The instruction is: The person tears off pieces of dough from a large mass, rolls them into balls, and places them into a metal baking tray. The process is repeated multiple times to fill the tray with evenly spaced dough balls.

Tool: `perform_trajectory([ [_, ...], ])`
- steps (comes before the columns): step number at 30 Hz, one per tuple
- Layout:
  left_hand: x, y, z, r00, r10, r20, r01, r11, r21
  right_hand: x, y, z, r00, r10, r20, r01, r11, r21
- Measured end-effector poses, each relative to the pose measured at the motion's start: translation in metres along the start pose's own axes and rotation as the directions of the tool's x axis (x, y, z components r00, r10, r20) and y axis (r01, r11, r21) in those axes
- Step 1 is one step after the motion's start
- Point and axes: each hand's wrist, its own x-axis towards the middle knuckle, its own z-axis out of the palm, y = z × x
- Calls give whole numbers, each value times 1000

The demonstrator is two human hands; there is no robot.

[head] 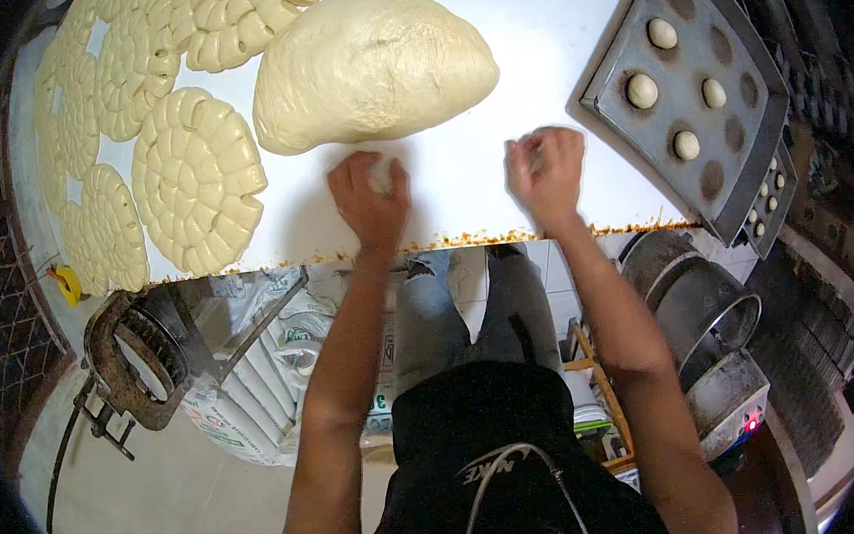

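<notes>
My left hand (370, 200) is cupped over a small piece of dough (381, 177) on the white tabletop (458, 189), just below a large smooth mass of dough (374, 68). Farther right, my right hand (551, 174) curls around another small dough piece (537, 160), mostly hidden by the fingers and slightly blurred. Both hands rest near the table's front edge. Flat rounds of dough (198, 181), scored into many joined segments, cover the left side of the table.
At the right, a metal baking tray (690, 69) holds several dough balls (642, 91), with a second tray (768, 199) partly beneath it. Below the table stand a machine with a round metal bowl (717, 319) and a lit red light, and stacked sacks (249, 401). A yellow object (66, 285) lies at the left corner.
</notes>
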Motion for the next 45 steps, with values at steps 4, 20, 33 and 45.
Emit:
perform_trajectory([
  [4, -39, -43, -32, 956, 216, 197, -176, 963, -203, -62, 38, -33, 937, -277, 213, 219, 941, 259],
  [20, -37, 2, -9, 980, 151, 132, -126, 976, -180, -34, -2, 7, 994, -112, 0, 111, 982, 155],
  [33, -25, -32, -22, 993, -77, 88, 81, 996, -40, -22, 76, -42, 934, -293, 203, 259, 949, 179],
  [45, 2, 22, 10, 990, -118, -82, 124, 989, 79, -4, 27, -6, 979, -123, 161, 104, 987, 120],
])
